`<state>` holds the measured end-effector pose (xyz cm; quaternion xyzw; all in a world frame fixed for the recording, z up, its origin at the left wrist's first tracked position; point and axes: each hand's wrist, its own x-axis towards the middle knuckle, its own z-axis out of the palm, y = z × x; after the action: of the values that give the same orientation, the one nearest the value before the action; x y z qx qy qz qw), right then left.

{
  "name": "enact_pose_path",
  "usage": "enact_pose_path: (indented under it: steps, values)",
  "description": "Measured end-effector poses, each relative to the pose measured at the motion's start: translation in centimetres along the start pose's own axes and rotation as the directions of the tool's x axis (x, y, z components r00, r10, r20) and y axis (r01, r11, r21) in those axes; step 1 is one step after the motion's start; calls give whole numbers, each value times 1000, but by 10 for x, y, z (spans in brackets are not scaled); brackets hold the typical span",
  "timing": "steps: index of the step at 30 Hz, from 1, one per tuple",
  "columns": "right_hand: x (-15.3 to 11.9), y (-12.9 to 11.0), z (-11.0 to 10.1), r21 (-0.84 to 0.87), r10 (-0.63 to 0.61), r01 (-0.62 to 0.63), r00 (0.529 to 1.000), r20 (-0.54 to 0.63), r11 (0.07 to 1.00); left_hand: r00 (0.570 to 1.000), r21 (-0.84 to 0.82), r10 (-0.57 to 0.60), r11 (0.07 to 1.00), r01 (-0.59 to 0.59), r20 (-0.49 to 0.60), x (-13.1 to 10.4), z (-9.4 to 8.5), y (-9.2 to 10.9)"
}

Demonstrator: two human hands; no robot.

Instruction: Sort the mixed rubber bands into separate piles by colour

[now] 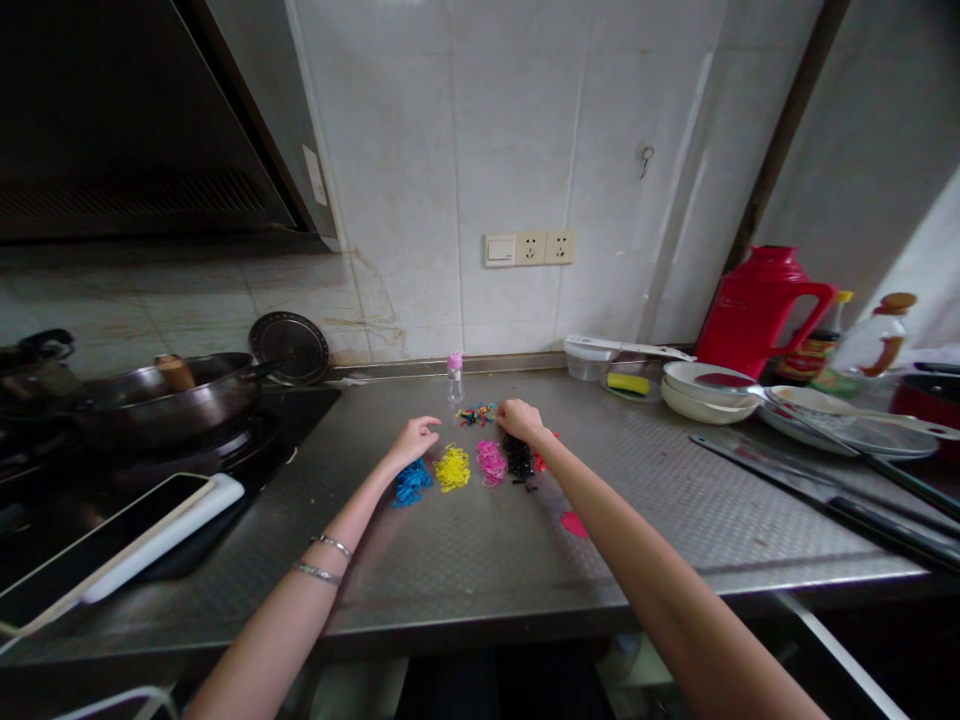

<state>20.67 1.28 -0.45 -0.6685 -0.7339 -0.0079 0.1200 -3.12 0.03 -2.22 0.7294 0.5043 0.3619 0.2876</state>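
Small coloured bands lie sorted in heaps on the metal counter: blue point(412, 483), yellow point(452, 467), pink point(492, 463) and black point(519, 459), with some red point(540, 462) partly behind my right forearm. Behind them is a small mixed-colour pile point(477, 414). My left hand point(415, 441) hovers by the blue heap, fingers apart, holding nothing. At the right end of the mixed pile, my right hand point(519, 418) has its fingers bent together over the black heap's back edge; what they hold is too small to name.
A clear bottle with a pink cap point(454, 378) stands behind the piles. A phone point(112, 550) and stove pan point(165, 400) are left. Bowls point(709, 392), a knife point(757, 475) and a red thermos point(757, 310) are right. A pink-red piece point(574, 524) lies near my right forearm.
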Motion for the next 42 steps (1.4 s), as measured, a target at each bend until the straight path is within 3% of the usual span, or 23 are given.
enact_pose_path:
  steps: [4,8,15,19,24,29,38,42]
  values:
    - [-4,3,-7,36,21,-20,1000,-21,999,1000,1,-2,1000,2,-2,0,0,0]
    - [-13,-5,-13,142,-142,147,989,-41,979,1000,-16,4,1000,-4,-2,1,0,-2]
    - [-36,-48,-7,223,-494,487,869,-24,845,999,-40,12,999,-14,-47,4,0,-10]
    - [-42,-60,-7,233,-574,564,818,-33,792,997,-30,3,1000,-5,-82,4,-1,-11]
    - [-36,-45,-9,319,-543,555,829,-132,768,999,-11,23,1000,-24,-41,4,2,-3]
    - [-33,-23,-7,395,-403,482,875,-269,782,999,126,53,991,-52,-4,17,3,-2]
    - [-37,-3,-10,397,-186,305,932,-311,866,997,365,81,928,-75,-1,57,10,-9]
    - [-33,6,-13,397,-104,247,932,-348,884,996,542,82,836,-87,33,66,18,-3]
